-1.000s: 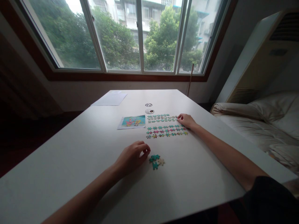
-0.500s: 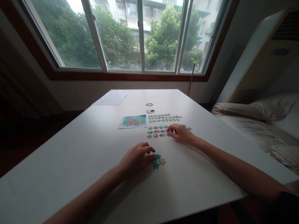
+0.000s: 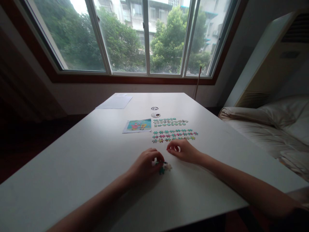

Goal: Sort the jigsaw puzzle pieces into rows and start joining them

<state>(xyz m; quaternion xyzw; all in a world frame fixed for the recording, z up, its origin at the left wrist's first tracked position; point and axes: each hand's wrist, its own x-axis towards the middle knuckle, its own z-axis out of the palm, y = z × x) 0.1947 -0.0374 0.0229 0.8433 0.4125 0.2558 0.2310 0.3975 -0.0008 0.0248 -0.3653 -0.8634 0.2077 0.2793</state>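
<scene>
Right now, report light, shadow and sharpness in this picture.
Head view: backlit by the bright window, the room's left side very dark; head view: the white table paler toward the window, dimmer nearby, with a soft shadow below the left hand; head view: loose puzzle pieces near it look slightly soft.

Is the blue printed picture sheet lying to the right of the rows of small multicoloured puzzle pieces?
No, the blue printed sheet lies left of the rows of multicoloured puzzle pieces.
</scene>
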